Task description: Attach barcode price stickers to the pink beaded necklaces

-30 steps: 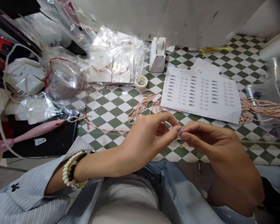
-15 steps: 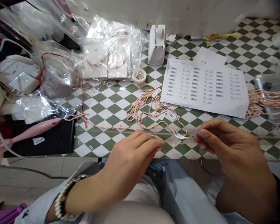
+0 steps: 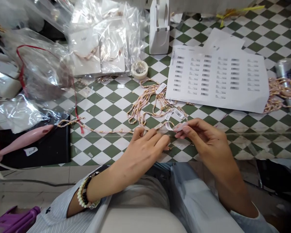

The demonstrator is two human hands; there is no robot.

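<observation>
My left hand [image 3: 145, 147] is low over the table's near edge, fingers curled down on a thin pink-and-gold beaded strand [image 3: 106, 131]. Its looped end lies to the left, tied with red string; a fine chain [image 3: 180, 146] comes out right of the hand. Thumb and forefinger of my right hand [image 3: 206, 137] pinch a white label [image 3: 170, 126], whose printed end curls toward my left fingers. Just beyond both hands lies a bunch of similar beaded strands [image 3: 145, 103] bearing white barcode tags [image 3: 177, 113]. My left fingertips are partly hidden.
A barcode label sheet [image 3: 215, 77] overlaps more strands [image 3: 276, 94] at right. Behind stand a tape dispenser [image 3: 159, 38] and a tape roll [image 3: 139, 70]. Plastic-bagged cards [image 3: 97, 48] lie back left. A pink handle [image 3: 26, 139] rests over a black item [image 3: 50, 149].
My right hand has moved left with the label, close to my left hand. My left fingers have curled more over the strand. The view has shifted slightly.
</observation>
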